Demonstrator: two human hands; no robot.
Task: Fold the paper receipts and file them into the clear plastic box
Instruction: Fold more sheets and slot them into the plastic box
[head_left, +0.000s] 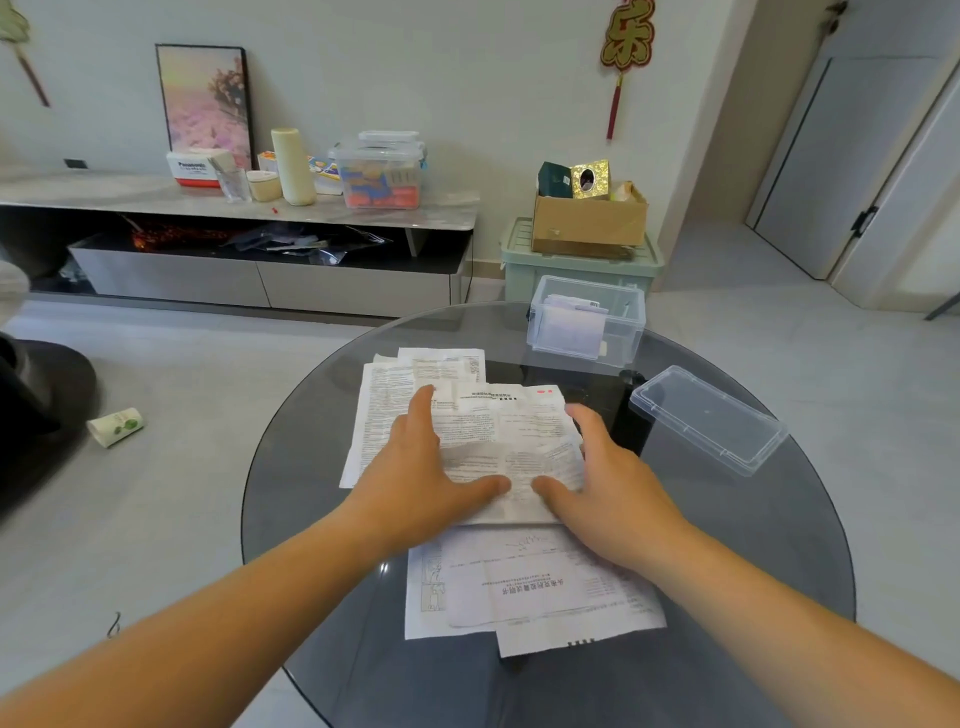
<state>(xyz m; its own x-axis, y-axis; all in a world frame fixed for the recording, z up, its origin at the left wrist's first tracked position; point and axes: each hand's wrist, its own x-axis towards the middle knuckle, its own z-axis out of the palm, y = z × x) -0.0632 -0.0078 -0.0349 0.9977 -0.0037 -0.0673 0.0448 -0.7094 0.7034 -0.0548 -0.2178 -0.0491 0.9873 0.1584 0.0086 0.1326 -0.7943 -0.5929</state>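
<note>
A creased white receipt (511, 436) lies on top of other printed sheets (387, 410) in the middle of the round glass table (322, 431). My left hand (421, 470) presses flat on its left part, fingers straight. My right hand (605, 478) presses flat on its right part, thumb pointing toward the left thumb. More printed papers (524, 587) lie nearer to me, partly under my right wrist. The clear plastic box (587, 322) stands open at the far right of the table with folded papers inside. Its clear lid (709, 418) lies to the right.
A cup (115, 426) lies on the floor at the left. Beyond the table stand a low grey cabinet (249, 208) with a storage tub and bottles, and a green bin (576, 265) with a cardboard box (589, 218) on it. A dark chair base sits far left.
</note>
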